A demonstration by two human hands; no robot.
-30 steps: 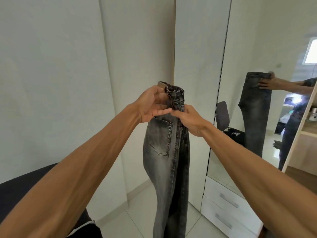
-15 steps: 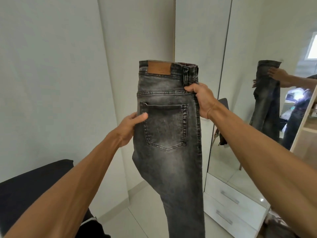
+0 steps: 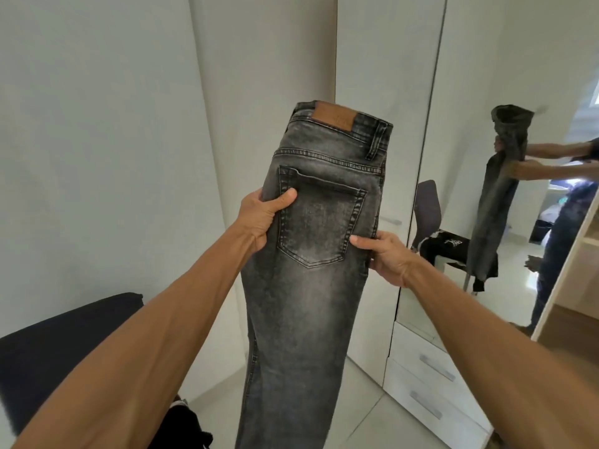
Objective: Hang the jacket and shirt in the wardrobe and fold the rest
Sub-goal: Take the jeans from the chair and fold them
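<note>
A pair of dark grey washed jeans [image 3: 308, 303], folded lengthwise leg on leg, hangs upright in front of me with a back pocket and a brown waistband patch facing me. My left hand [image 3: 262, 215] grips the jeans' left edge at pocket height, thumb on the denim. On the right edge, slightly lower, my right hand [image 3: 385, 257] pinches the fabric. The legs drop out of view at the bottom of the frame.
A white wardrobe [image 3: 382, 76] with a mirror door [image 3: 505, 92] and two drawers [image 3: 434, 384] stands ahead on the right. The mirror reflects me, a chair and dark clothes. A dark chair back [image 3: 64, 345] is at lower left, with dark clothing [image 3: 184, 429] below it. An open wooden shelf edge [image 3: 570, 264] is at far right.
Both hands slid down from the waistband to pocket height. The jeans, first bunched narrow, now show their flat back side, tilted a little to the right.
</note>
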